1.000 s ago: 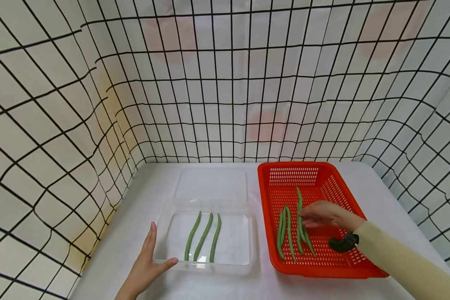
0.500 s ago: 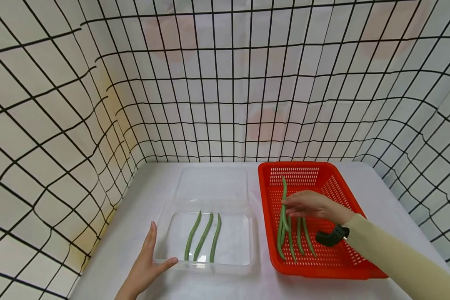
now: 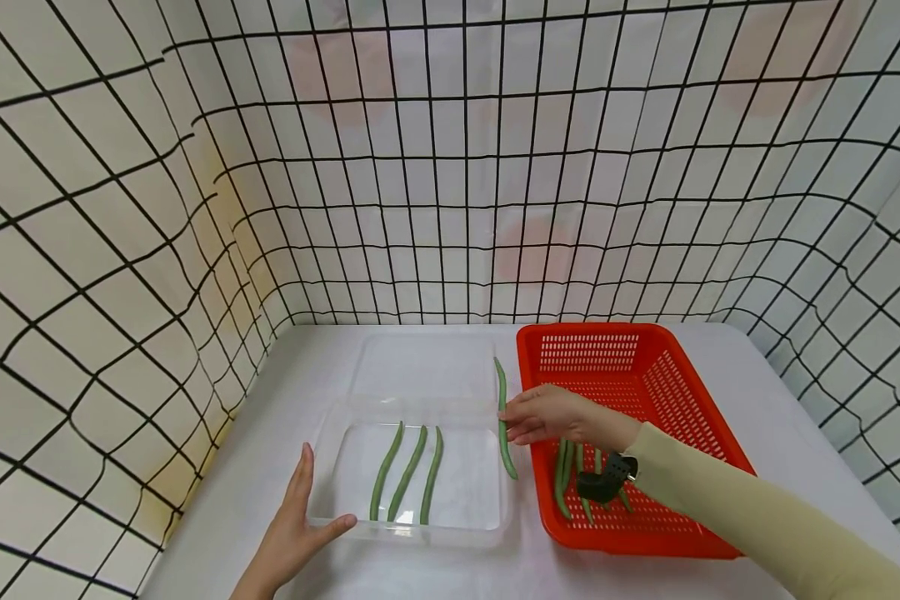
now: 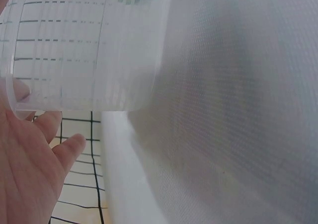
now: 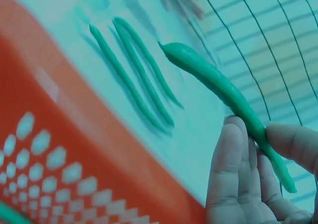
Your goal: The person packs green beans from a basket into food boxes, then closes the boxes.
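Between thumb and fingers, my right hand pinches one green bean, held above the gap between the clear container and the red basket. My left hand rests at the near left corner of the clear plastic container, thumb and fingers spread along its rim. In the left wrist view the container wall stands beside that hand. Three green beans lie apart in a row inside the container. Several more beans lie in the red basket, partly hidden by my right wrist.
Behind the container lies its clear lid, flat on the white table. Black wire grid walls rise at the back and both sides. The basket's rim stands under my right forearm.
My right hand has moved left, lifting one green bean out of the red basket toward the container. My left hand has stayed at the container's corner.
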Motion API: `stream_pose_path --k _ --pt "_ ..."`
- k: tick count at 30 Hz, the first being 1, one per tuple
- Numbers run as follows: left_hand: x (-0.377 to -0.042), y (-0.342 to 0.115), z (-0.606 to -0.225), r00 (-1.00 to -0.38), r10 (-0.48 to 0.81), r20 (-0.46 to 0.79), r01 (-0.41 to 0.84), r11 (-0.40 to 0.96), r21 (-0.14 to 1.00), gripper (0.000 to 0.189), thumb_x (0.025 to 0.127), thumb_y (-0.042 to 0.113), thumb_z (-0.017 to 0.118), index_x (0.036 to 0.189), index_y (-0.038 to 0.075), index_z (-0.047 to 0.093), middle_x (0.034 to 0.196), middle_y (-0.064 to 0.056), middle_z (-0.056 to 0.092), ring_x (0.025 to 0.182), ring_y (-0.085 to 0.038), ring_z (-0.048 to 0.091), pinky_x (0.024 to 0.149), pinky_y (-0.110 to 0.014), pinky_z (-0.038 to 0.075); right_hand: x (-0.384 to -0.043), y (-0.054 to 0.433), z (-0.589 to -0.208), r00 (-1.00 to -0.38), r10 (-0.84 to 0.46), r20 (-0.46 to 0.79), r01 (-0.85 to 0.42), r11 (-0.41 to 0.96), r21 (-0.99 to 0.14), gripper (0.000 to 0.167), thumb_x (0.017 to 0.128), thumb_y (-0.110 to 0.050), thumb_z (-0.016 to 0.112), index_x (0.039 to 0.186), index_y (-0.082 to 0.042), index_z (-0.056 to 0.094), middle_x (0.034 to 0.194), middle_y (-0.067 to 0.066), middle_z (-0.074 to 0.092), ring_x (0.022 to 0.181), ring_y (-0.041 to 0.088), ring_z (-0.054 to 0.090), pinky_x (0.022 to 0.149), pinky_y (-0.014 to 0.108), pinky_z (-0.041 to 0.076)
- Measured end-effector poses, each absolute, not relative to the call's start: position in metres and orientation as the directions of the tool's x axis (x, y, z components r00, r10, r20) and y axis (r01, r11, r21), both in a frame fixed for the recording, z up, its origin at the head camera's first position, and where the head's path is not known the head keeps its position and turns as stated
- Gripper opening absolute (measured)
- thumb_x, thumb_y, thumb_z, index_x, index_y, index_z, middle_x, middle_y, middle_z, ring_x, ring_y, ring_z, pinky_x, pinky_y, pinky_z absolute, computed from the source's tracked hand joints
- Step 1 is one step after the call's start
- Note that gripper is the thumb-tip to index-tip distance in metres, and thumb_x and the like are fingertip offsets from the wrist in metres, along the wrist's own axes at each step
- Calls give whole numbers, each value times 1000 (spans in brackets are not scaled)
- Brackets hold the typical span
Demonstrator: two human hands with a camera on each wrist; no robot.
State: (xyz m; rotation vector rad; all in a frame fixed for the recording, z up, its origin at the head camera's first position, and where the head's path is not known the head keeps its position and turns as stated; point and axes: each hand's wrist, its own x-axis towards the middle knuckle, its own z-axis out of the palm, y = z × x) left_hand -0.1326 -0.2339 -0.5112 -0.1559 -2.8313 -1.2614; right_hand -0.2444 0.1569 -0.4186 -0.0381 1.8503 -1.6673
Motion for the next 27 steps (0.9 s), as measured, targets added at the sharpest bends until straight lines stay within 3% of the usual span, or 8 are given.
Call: stream_pose_path --k 12,22,27 --pt "-133 -234 -513 -995 72 74 104 660 744 122 71 40 82 152 26 -8 157 -15 1 139 -44 8 99 -70 17 -237 96 -433 -735 -505 -452 420 184 -888 18 90 -6 65 99 10 64 82 15 68 71 20 67 73 36 55" --pt "-131 -234 -513 -992 80 95 124 651 749 122 71 39 83 153 25 -7 157 -15 2 139 -43 8 100 -69 17 -239 77 -449 -716 -482 -505 460 219 -861 27 90 -6 64 106 15 61 82 18 69 66 20 68 70 34 55" --pt "-132 -234 -513 -992 81 96 126 654 746 122 71 39 83 153 25 -7 157 -15 2 139 -43 9 99 -69 17 -240 72 -455 -722 -458 -519 462 240 -854 19 90 -6 64 99 11 65 78 16 68 65 20 67 69 34 55"
